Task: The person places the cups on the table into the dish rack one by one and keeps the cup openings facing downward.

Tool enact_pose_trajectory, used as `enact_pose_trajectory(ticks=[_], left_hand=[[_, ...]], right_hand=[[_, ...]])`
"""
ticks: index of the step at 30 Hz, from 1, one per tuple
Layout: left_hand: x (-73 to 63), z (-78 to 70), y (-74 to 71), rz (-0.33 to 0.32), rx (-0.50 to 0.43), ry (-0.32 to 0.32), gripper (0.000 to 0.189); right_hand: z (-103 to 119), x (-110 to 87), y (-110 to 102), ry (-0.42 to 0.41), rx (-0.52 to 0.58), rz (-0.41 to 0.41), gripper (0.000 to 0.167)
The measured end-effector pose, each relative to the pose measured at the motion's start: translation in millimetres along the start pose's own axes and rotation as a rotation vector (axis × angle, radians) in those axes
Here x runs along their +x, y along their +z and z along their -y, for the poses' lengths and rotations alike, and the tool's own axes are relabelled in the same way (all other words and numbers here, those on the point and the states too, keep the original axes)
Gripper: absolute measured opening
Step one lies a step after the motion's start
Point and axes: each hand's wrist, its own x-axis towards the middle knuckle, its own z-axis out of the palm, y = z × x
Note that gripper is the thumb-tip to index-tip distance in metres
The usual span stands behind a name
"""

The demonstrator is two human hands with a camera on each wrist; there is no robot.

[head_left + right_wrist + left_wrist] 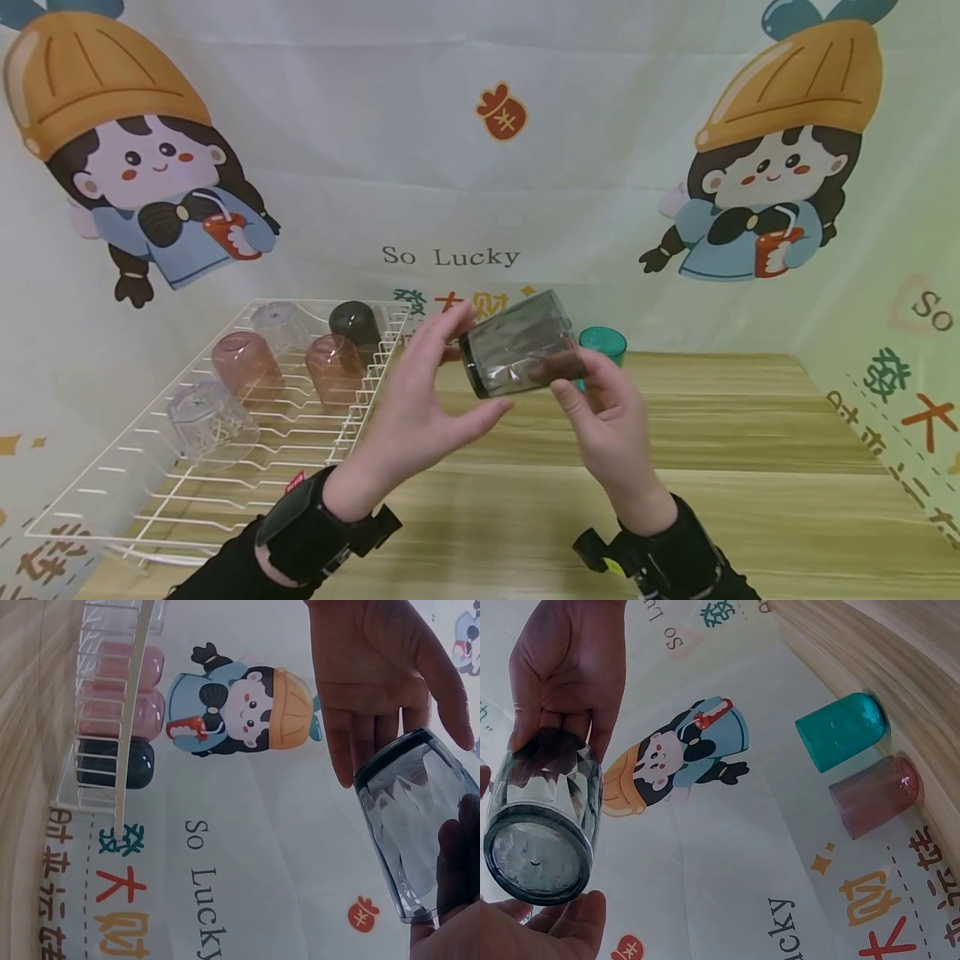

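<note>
A grey, see-through drinking glass (517, 346) is held up in the air, tilted on its side, its thick base toward the left. My right hand (615, 425) pinches its rim end, with fingers reaching inside the glass in the left wrist view. Around the base end, my left hand (420, 408) is spread, thumb below and fingers above and behind. In the right wrist view the left fingers (364, 739) reach straight toward the base of the glass. A teal glass (603, 342) stands on the table behind, partly covered by the right hand.
On the left a white wire rack (322, 301) bears upturned glasses: clear (210, 417), pink (243, 362), another pink (333, 367), dark (355, 323) and a clear one at the back. Beside the teal glass stands a pink glass (875, 796). A printed cloth (570, 167) hangs behind the wooden table (750, 433).
</note>
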Motion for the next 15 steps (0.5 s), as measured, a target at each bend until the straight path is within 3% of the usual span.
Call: enact_pose_trajectory(ticks=[8, 15], left_hand=[[-3.4, -1.4, 4.2, -0.008, -0.108, -0.028, 0.085], [-5.1, 0.2, 9.3, -0.029, -0.21, 0.012, 0.081]], right_hand=[[1.6, -2.1, 4.2, 0.007, 0.052, -0.009, 0.022], [3.2, -3.4, 4.9, 0.036, 0.047, -0.039, 0.021]])
